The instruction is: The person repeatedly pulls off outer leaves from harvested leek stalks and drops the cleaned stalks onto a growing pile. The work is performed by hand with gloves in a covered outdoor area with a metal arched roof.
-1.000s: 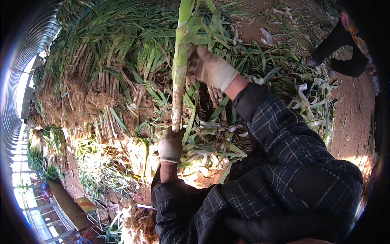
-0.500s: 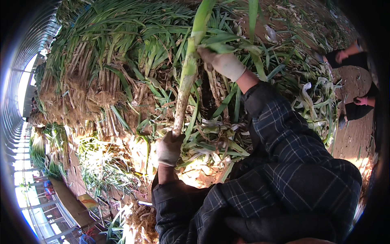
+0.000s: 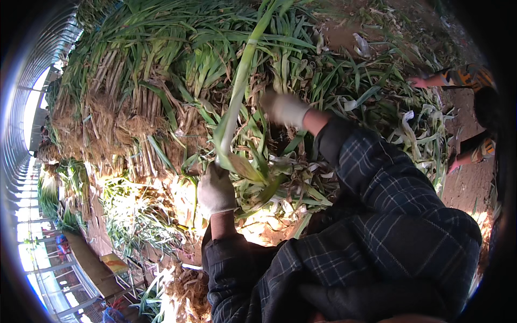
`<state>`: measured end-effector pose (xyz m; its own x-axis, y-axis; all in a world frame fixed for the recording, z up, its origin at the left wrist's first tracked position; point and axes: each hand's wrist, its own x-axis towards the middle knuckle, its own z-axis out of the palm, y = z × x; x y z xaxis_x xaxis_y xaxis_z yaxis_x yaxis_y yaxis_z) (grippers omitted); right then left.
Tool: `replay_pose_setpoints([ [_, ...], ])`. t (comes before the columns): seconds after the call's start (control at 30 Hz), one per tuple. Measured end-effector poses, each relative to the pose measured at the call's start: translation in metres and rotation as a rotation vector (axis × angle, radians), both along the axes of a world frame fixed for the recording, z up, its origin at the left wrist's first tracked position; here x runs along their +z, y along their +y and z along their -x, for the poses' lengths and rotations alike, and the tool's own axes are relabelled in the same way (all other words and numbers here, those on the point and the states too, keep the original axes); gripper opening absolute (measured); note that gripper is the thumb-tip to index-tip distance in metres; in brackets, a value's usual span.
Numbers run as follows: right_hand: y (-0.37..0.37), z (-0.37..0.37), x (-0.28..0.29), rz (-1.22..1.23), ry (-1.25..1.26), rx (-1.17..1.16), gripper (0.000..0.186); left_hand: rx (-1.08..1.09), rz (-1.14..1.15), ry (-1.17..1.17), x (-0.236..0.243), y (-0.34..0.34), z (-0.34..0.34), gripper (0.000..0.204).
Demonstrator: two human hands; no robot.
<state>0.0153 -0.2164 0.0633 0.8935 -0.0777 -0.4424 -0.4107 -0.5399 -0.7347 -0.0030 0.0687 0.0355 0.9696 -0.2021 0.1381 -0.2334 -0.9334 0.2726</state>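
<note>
My left hand [image 3: 216, 191], in a pale work glove, is closed around the lower end of a long green onion [image 3: 237, 91]. The onion stands tilted, its smooth white shank rising to green leaves at the top. A loosened outer leaf [image 3: 245, 167] hangs folded down just above my left fingers. To the right of the shank, apart from it, is my gloved right hand [image 3: 288, 110]. Motion smears its fingers, so whether it holds anything cannot be made out.
Bundled green onions with roots [image 3: 116, 102] are heaped at the left and far side. Stripped leaves [image 3: 414, 134] litter the ground around me. Another person's arms [image 3: 458, 81] reach in at the right edge. Ribbed greenhouse framing [image 3: 32, 107] curves along the left.
My right hand has come off the onion's stalk. An outer leaf now hangs down, baring a cleaner white shank. The other person's arms at the right have shifted.
</note>
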Motion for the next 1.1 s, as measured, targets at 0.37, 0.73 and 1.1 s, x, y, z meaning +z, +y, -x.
replay_pose_setpoints([
  [0.37, -0.043, -0.019, -0.005, -1.607, -0.585, -0.726, 0.021, 0.185, -0.037, -0.184, 0.017, -0.006, 0.001, 0.03],
  [0.73, -0.047, -0.023, -0.023, -1.511, -0.383, -0.8, 0.016, 0.286, 0.081, -0.125, 0.008, 0.0, 0.0, 0.031],
  [1.1, 0.07, 0.031, -0.038, 0.6, -0.207, 1.042, 0.033, 0.122, 0.71, 0.426, -0.004, -0.009, 0.003, 0.032],
])
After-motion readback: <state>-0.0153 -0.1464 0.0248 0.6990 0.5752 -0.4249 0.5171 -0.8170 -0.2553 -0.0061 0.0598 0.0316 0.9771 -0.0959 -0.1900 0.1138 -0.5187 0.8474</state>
